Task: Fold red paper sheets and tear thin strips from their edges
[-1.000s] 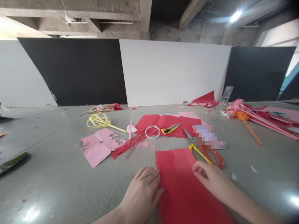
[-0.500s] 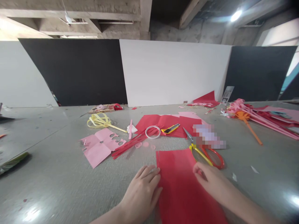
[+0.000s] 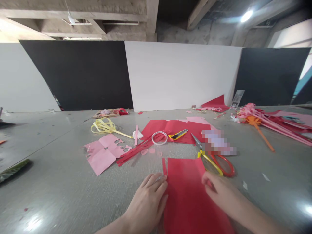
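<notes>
A large red paper sheet (image 3: 188,191) lies on the grey table, running out of the bottom of the view. Beside its left edge is a narrow red paper strip (image 3: 164,166), with a gap between the two. My left hand (image 3: 149,200) lies with fingers extended, its fingertips on the strip's side by the sheet. At the sheet's right edge, which curls up a little, my right hand (image 3: 218,185) pinches the paper between thumb and fingers. Just beyond that hand lie scissors (image 3: 209,159) with one yellow and one red handle.
A yellow utility knife (image 3: 178,134) and a white ring (image 3: 159,138) lie on more red paper (image 3: 156,125). Cut pink paper (image 3: 104,156) and a yellow ribbon-like piece (image 3: 103,126) are to the left. An orange paper flower (image 3: 254,122) lies at right. Partition panels (image 3: 180,76) stand behind.
The red sheet has shifted slightly right with my right hand, opening a gap between it and the narrow strip. My left hand has stayed nearly still.
</notes>
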A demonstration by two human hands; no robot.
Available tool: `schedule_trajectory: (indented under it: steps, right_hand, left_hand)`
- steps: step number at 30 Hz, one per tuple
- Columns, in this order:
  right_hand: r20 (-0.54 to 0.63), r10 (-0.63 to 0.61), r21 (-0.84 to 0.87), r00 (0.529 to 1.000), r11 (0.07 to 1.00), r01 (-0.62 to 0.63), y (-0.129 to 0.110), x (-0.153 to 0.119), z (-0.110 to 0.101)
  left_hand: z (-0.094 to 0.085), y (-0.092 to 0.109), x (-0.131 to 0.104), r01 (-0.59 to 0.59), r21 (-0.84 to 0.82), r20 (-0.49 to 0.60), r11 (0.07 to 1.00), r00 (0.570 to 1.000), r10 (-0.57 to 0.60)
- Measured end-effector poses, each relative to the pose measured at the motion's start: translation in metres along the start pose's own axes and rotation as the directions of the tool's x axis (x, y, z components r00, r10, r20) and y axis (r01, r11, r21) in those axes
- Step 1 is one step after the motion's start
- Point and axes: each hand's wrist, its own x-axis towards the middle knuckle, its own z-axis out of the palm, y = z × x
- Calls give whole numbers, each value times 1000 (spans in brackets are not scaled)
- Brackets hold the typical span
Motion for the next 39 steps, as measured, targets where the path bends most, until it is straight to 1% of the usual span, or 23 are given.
schedule_trajectory:
  steps: [6, 8, 11, 18, 23, 25, 27, 30, 33, 36, 39]
  right_hand:
    - [-66, -48, 41, 997, 998, 51, 1, 9, -4]
    - [-74, -70, 65, 995, 995, 75, 3, 11, -5]
    - [-76, -88, 44, 993, 995, 92, 5, 12, -4]
    - [-45, -37, -41, 998, 999, 35, 4, 8, -1]
    - [-23, 2, -38, 1000, 999, -3, 3, 5, 0]
    - [-13, 23, -20, 1000, 1000, -23, 2, 5, -3]
    - [21, 46, 3, 999, 999, -46, 0, 5, -8]
    - [65, 60, 61, 996, 996, -64, -4, 8, -16]
    - [31, 56, 171, 998, 983, -61, -5, 12, -19]
    - [-18, 43, 256, 999, 966, -37, -1, 16, -15]
    - [-27, 23, 267, 999, 963, -15, 6, 18, -11]
  left_hand:
    - [0, -1, -1, -57, 17, -20, 998, 998, 58]
    - [-1, 0, 0, -75, 24, -31, 997, 997, 76]
    - [-2, 1, 2, -92, 25, -46, 995, 995, 93]
    - [-2, 3, 3, -106, 41, -45, 994, 993, 108]
    - [-2, 5, 3, -121, 62, -45, 991, 991, 124]
    - [-2, 4, 3, -120, 58, -62, 991, 990, 124]
    - [-2, 4, 3, -109, 41, -72, 993, 991, 112]
    - [-1, 1, 1, -57, 23, -64, 998, 996, 58]
    - [-1, -2, -1, 1, 32, -32, 999, 999, 0]
    - [-2, -2, -1, -10, 20, -6, 1000, 1000, 11]
    - [-3, -1, 0, -23, 12, -6, 1000, 1000, 23]
